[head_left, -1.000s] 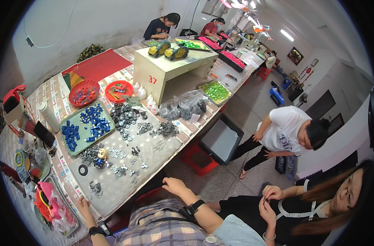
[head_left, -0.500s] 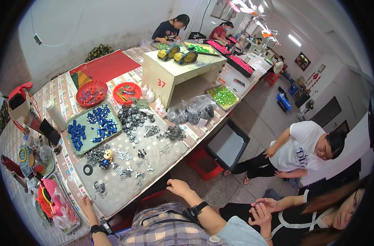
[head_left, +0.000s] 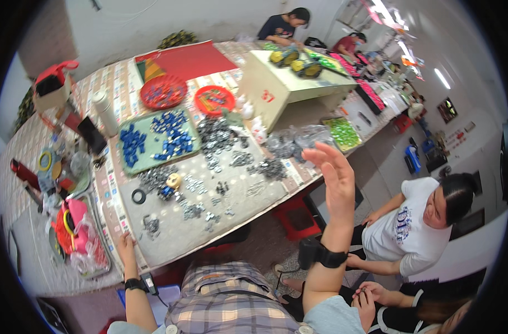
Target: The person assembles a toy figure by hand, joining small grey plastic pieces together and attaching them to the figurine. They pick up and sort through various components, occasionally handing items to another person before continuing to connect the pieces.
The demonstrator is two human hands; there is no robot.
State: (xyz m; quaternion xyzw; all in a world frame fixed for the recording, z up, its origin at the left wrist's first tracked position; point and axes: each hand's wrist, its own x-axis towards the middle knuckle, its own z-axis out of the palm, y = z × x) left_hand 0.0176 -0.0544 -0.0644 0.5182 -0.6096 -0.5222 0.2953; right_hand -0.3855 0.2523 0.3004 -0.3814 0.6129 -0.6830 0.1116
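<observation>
My right hand (head_left: 334, 175) is raised off the table's front edge, palm turned sideways, fingers apart and holding nothing. It appears in front of clear plastic bags (head_left: 301, 138) of dark parts. My left hand (head_left: 127, 249) lies at the table's near left edge, fingers stretched out, with nothing visible in it. Between them, a grey work mat (head_left: 248, 209) carries a small figure (head_left: 173, 180) with a light round head, a black ring (head_left: 138, 196), piles of small grey parts (head_left: 192, 210) and dark wheels (head_left: 214, 133). Black bands circle both wrists.
Behind the mat stand a green tray (head_left: 196, 139) of blue parts, a red bowl (head_left: 145, 96), a red plate (head_left: 198, 106) and a cream stand (head_left: 276, 92) with yellow toy vehicles (head_left: 305, 67). A white bottle (head_left: 104, 111) is left. A person in white (head_left: 410, 222) stands close right.
My right hand has risen and moved right and forward, its fingers spreading from a loose curl. My left hand stays at the table edge. The view has shifted, moving the table rightward in the picture.
</observation>
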